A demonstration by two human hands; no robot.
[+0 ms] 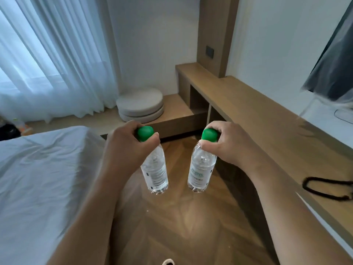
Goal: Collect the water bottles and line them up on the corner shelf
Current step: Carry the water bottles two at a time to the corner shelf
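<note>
My left hand (pixel 129 144) pinches the left bottle (pixel 154 169) by its green cap, and my right hand (pixel 227 142) pinches the right bottle (pixel 200 169) likewise; both hang upright over the floor (pixel 181 226) between bed (pixel 38 178) and desk (pixel 267 111). The corner shelf (pixel 193 70) lies far ahead. Risk: a cap-only grip may slip or swing, dropping a bottle or tipping it on placement.

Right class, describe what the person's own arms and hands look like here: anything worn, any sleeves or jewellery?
Both forearms are bare up to the frame's bottom edge: no sleeves show. The left hand and the right hand wear no gloves, and no rings, watch or bracelet are visible on fingers or wrists.
</note>
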